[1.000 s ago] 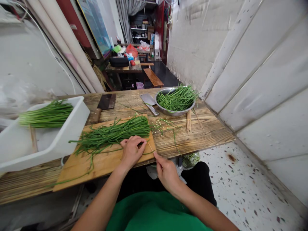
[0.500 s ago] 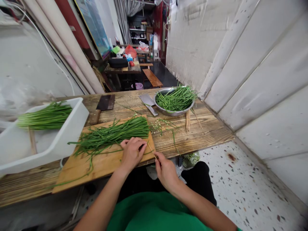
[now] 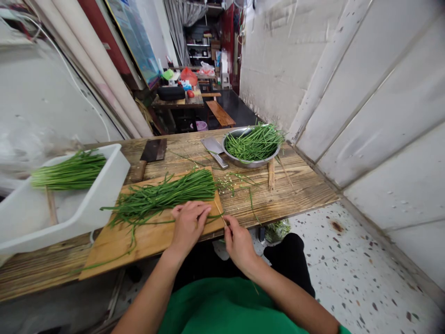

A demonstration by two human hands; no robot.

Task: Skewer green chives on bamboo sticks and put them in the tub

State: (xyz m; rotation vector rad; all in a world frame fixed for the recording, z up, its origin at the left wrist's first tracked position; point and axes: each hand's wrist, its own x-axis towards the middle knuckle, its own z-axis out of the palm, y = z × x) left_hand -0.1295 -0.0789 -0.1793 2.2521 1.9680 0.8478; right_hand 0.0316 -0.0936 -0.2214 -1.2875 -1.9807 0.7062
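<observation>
My left hand (image 3: 189, 223) rests over the near edge of the wooden cutting board (image 3: 107, 255), thumb and fingers closed on a garlic chive (image 3: 216, 217) whose end pokes out to the right. In my right hand (image 3: 240, 242) a thin bamboo skewer (image 3: 219, 209) is pinched, its tip pointing up and away, beside the chive. Just beyond my left hand lies a thick pile of garlic chives (image 3: 170, 192) on the board. Some loose stalks trail toward the board's left side. My left fingertips are partly hidden by the back of the hand.
A metal bowl of chives (image 3: 255, 144), a cleaver (image 3: 215, 150) and a bundle of skewers (image 3: 271, 175) lie at the back right. Chive scraps (image 3: 227, 184) are scattered beside the board. At left, a white plastic tub (image 3: 116, 174) holds more chives. A wall (image 3: 382, 153) borders the right.
The skewer tip has swung slightly right, away from my left fingers. More of the chive end now shows to the right of my left hand. The view has shifted slightly.
</observation>
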